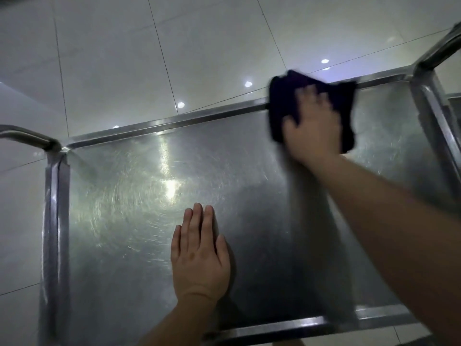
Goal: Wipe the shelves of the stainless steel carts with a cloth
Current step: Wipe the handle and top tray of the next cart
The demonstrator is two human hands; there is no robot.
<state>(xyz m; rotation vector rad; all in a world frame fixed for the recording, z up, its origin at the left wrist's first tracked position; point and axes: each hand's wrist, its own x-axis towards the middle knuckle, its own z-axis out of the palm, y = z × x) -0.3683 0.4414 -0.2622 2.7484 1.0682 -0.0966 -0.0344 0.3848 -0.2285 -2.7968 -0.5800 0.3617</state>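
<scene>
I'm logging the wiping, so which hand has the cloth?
The right hand, pressing the dark cloth by the shelf's far rim; the left hand lies flat and bare.

Motion blur smears the cloth (311, 106) and right hand (314, 128).

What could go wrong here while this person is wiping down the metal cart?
1. The dark cloth under the right hand already overlaps the shelf's raised far rim; a long stroke could push it over onto the tiled floor.
2. The left hand lies flat on the steel shelf, likely leaving fresh prints on the surface.
3. If the cart has wheels, which are not in view, leaning on it might make it roll.
</scene>
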